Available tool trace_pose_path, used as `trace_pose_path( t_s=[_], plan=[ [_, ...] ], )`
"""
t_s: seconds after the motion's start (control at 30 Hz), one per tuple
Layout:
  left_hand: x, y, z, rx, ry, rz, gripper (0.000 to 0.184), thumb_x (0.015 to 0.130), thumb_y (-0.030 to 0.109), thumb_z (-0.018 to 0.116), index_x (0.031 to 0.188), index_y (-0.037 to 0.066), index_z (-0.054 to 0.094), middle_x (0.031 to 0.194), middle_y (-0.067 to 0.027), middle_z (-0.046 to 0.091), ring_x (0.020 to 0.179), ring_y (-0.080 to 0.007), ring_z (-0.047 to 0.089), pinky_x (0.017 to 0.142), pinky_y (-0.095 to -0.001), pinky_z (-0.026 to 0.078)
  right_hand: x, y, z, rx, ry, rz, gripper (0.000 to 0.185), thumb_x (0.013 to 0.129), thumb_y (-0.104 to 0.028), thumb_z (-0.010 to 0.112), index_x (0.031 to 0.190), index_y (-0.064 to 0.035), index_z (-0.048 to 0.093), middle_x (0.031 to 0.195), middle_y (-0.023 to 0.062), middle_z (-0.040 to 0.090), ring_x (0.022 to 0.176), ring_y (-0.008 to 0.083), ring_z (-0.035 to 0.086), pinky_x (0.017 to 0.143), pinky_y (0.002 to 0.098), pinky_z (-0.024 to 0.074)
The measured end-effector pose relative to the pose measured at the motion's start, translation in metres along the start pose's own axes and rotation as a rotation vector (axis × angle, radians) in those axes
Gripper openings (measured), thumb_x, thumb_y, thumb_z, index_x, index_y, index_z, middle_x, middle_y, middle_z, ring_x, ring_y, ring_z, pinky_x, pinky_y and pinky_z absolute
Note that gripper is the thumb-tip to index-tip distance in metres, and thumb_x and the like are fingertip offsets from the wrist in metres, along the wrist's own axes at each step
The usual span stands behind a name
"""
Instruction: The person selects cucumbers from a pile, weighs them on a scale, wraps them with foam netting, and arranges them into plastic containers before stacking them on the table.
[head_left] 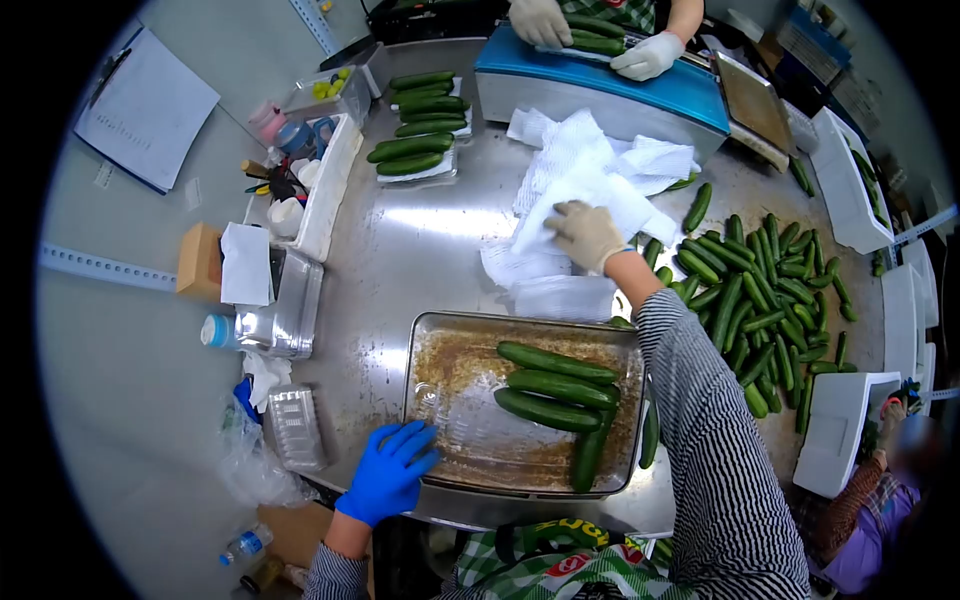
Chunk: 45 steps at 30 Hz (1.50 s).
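Note:
My left hand (388, 470), in a blue glove, rests at the near left corner of a stained metal tray (455, 360). Its fingers stretch over the rim and hold nothing. In the tray lie several cucumbers (555, 387), most side by side and one crosswise below them. My right hand (585, 235), in a pale glove, reaches past the tray onto a crumpled pile of white textured sheets (570, 165). Its fingers are apart and touch the top sheet; whether they pinch it is hard to see.
A large heap of cucumbers (770, 300) covers the right side. Packed cucumbers (415, 145) stand at the far left. Across the table, a co-worker's gloved hands (648, 57) handle cucumbers over a blue-topped machine (620, 85). Clear plastic containers (296, 428) line the left edge.

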<state>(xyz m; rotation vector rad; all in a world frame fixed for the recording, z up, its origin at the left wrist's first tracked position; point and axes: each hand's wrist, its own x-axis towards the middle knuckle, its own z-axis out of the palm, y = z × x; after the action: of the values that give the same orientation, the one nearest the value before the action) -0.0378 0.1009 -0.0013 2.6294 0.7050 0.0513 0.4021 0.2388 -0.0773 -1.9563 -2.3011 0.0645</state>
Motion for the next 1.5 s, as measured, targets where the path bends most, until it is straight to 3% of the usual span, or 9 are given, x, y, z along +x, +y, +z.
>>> trace_pose_path(
  t_s=[0.17,0.27,0.43,0.6,0.7,0.83,1.03,1.23,1.5],
  plan=[
    [0.002,0.011,-0.003,-0.299,0.404,-0.260,0.054,0.072,0.008,0.072,0.124,0.003,0.059,0.135,-0.0183,0.056,0.130,-0.0354,0.050,0.111,-0.0458,0.035,-0.031,-0.056,-0.126,0.733,-0.068,0.386,0.030,0.093,-0.019,0.059,0.118,-0.0028,0.062,0.110,0.0189,0.068,0.105,0.0294,0.065,0.091,0.0418,0.0521],
    [0.063,0.048,-0.017,-0.713,0.808,-0.279,0.078,0.074,0.017,0.079,0.139,-0.006,0.042,0.137,-0.0161,0.054,0.126,-0.0295,0.052,0.111,-0.0420,0.036,-0.099,-0.124,-0.101,0.215,0.528,-0.369,0.033,0.089,-0.005,0.060,0.121,-0.0071,0.060,0.096,0.0142,0.066,0.073,0.0271,0.064,0.067,0.0371,0.0560],
    [0.052,0.098,0.035,-1.123,0.981,-0.481,0.043,0.077,0.011,0.079,0.113,-0.004,0.062,0.104,-0.0101,0.067,0.095,-0.0183,0.063,0.084,-0.0341,0.052,-0.195,-0.242,-0.120,1.155,0.163,0.188,0.037,0.093,-0.019,0.061,0.126,-0.0020,0.055,0.087,0.0177,0.069,0.077,0.0349,0.069,0.061,0.0411,0.0546],
    [-0.034,0.049,0.040,-0.822,0.561,-0.808,0.030,0.077,0.019,0.083,0.095,-0.001,0.068,0.087,-0.0079,0.068,0.076,-0.0166,0.064,0.070,-0.0334,0.053,-0.292,-0.269,-0.100,1.434,-0.171,0.836,0.045,0.094,-0.029,0.060,0.123,0.0058,0.060,0.104,0.0192,0.070,0.091,0.0191,0.067,0.081,0.0304,0.0532],
    [-0.043,0.061,0.052,-0.329,0.308,-0.223,0.036,0.074,0.029,0.086,0.092,0.002,0.070,0.086,-0.0104,0.068,0.073,-0.0239,0.064,0.069,-0.0357,0.052,-0.296,-0.261,-0.114,1.404,-0.045,1.051,0.047,0.096,-0.026,0.059,0.128,0.0082,0.056,0.104,0.0176,0.069,0.094,0.0205,0.065,0.082,0.0320,0.0537],
    [-0.016,0.057,0.032,0.161,0.374,-0.109,0.045,0.081,0.034,0.075,0.116,0.007,0.065,0.122,-0.0095,0.061,0.111,-0.0277,0.057,0.100,-0.0464,0.037,-0.254,-0.258,-0.107,0.996,0.746,0.584,0.036,0.090,-0.008,0.063,0.124,0.0009,0.058,0.099,0.0149,0.070,0.086,0.0224,0.068,0.075,0.0355,0.0551],
    [-0.018,0.012,0.065,0.233,0.294,-0.114,0.034,0.083,0.022,0.073,0.114,0.012,0.065,0.113,-0.0065,0.061,0.108,-0.0307,0.057,0.099,-0.0480,0.038,-0.181,-0.287,-0.046,0.118,0.059,0.004,0.021,0.083,-0.011,0.061,0.103,-0.0063,0.062,0.086,0.0079,0.067,0.075,0.0261,0.068,0.065,0.0422,0.0523],
    [-0.027,0.002,0.091,0.041,0.624,-0.104,0.030,0.076,0.014,0.074,0.105,0.010,0.067,0.087,-0.0054,0.059,0.087,-0.0271,0.059,0.088,-0.0424,0.043,-0.190,-0.310,-0.043,0.212,-0.054,0.098,0.018,0.089,-0.019,0.060,0.102,-0.0069,0.060,0.086,0.0129,0.066,0.075,0.0324,0.069,0.066,0.0458,0.0530],
    [-0.023,0.005,0.072,0.254,0.448,0.026,0.023,0.077,0.010,0.065,0.100,0.008,0.065,0.089,-0.0060,0.056,0.086,-0.0250,0.058,0.092,-0.0450,0.043,-0.201,-0.308,-0.071,0.530,0.048,0.129,0.022,0.090,-0.018,0.061,0.104,-0.0022,0.057,0.084,0.0182,0.064,0.075,0.0371,0.066,0.068,0.0475,0.0540]
  ],
)
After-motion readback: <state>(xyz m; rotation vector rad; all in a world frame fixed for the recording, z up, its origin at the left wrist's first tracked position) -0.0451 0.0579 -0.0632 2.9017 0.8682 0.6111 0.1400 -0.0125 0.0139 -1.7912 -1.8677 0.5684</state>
